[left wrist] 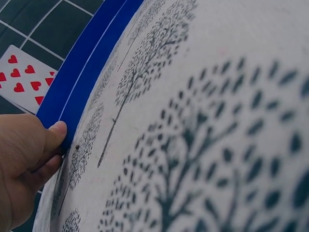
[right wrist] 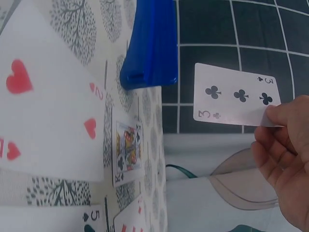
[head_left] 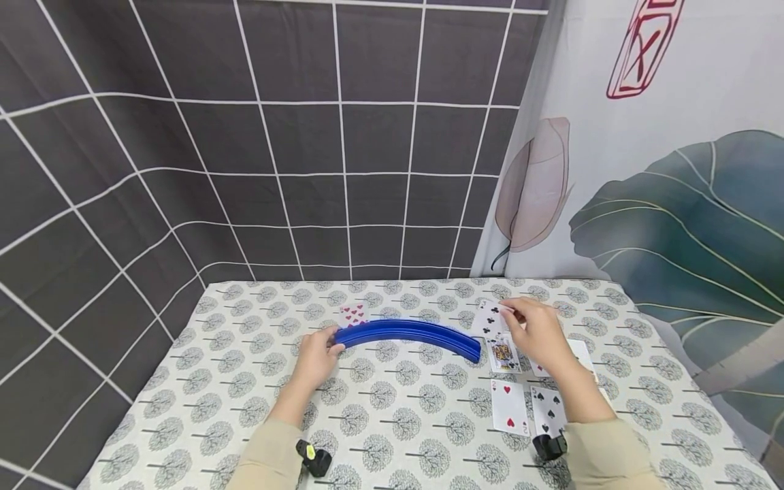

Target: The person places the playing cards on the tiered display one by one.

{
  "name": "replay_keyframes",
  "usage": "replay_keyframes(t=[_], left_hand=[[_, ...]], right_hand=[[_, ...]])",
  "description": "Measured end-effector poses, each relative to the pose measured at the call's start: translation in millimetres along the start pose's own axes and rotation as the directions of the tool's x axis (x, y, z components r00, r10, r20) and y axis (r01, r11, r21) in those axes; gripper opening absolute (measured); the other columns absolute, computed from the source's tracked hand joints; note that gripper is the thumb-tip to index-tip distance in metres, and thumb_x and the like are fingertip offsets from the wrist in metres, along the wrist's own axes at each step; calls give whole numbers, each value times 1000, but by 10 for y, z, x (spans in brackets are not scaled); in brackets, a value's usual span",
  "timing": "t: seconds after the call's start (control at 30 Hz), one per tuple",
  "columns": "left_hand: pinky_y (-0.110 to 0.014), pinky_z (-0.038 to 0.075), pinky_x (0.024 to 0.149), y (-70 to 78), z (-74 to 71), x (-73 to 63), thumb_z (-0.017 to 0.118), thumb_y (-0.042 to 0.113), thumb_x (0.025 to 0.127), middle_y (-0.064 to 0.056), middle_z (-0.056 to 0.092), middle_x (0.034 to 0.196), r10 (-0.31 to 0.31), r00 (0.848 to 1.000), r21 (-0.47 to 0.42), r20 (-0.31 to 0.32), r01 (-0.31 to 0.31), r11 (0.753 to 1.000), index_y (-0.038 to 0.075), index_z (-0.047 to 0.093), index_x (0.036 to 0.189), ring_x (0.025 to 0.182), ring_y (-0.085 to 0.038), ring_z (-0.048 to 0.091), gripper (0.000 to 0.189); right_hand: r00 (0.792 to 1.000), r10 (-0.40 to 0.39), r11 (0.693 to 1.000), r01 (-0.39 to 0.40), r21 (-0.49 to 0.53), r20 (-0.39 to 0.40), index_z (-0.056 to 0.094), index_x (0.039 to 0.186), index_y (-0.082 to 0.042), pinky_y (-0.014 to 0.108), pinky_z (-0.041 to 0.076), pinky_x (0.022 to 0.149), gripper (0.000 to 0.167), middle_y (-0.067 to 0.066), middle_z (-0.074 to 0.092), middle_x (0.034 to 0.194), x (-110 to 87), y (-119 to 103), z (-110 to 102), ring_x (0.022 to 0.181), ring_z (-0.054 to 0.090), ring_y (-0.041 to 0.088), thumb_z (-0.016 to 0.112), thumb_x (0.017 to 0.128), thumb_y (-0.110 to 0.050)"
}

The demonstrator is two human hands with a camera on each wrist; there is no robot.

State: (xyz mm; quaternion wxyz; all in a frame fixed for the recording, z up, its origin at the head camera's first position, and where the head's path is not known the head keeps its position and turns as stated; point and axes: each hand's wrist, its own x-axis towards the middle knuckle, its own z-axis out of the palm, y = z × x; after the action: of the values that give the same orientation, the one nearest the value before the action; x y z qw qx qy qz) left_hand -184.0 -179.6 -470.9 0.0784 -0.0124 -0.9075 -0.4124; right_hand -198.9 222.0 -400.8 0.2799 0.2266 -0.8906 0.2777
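Note:
My left hand pinches the left end of a curved blue card holder. A playing card with several red hearts stands at that end, its lower part hidden by the holder. My right hand pinches a three of clubs by one edge, between thumb and fingers. The three is held up off the table, near the holder's right end. Below it lies a king of clubs, face up.
Toward me on the right lie a two of hearts and a five of spades. Another red card is partly hidden by the right forearm. A tree-print cloth covers the table; a dark gridded curtain hangs behind.

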Motion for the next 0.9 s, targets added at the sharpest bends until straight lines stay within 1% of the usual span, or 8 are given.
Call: replay_keyframes(t=[0.13, 0.33, 0.53, 0.7, 0.9], left_hand=[[-46, 57, 98, -21, -2, -1, 71, 0, 90, -29, 69, 115, 1, 1000, 16, -4, -1, 1000, -9, 59, 132, 107, -39, 69, 45], [-47, 56, 99, -25, -4, -3, 72, 0, 90, -28, 69, 115, -5, 1000, 19, -4, 5, 1000, -8, 60, 132, 107, -39, 69, 44], [-47, 56, 100, -21, 3, 6, 72, 2, 90, -27, 70, 114, -8, 1000, 23, -1, 8, 1000, -8, 60, 132, 107, -38, 69, 44], [-46, 57, 99, -34, 8, 14, 72, 2, 91, -27, 69, 115, -1, 1000, 22, -9, 2, 1000, -8, 59, 133, 106, -38, 69, 45], [-46, 57, 99, -29, 10, 7, 72, 2, 90, -28, 69, 115, 4, 1000, 18, -8, -4, 1000, -9, 59, 133, 106, -38, 69, 46]], right_hand=[[1000, 5, 1000, -6, 30, 15, 72, 103, 7, 40, 63, 64, 17, 13, 72, 86, 27, -59, 43, 71, 67, 24, 71, 87, 8], [1000, 2, 999, -3, 38, 27, 73, 102, 6, 38, 62, 64, 15, 12, 71, 84, 44, -115, 108, 71, 66, 22, 71, 88, 7], [999, -9, 999, 7, 49, 39, 74, 104, 4, 41, 62, 66, 18, 12, 73, 89, 63, -148, 176, 72, 67, 22, 72, 87, 9], [999, -18, 997, 15, 76, 44, 73, 105, 4, 44, 63, 69, 18, 15, 74, 93, 93, -178, 237, 74, 69, 25, 71, 88, 8], [999, -19, 996, 15, 93, 47, 73, 104, 5, 42, 64, 70, 17, 17, 74, 96, 114, -224, 305, 76, 70, 25, 72, 88, 7]])
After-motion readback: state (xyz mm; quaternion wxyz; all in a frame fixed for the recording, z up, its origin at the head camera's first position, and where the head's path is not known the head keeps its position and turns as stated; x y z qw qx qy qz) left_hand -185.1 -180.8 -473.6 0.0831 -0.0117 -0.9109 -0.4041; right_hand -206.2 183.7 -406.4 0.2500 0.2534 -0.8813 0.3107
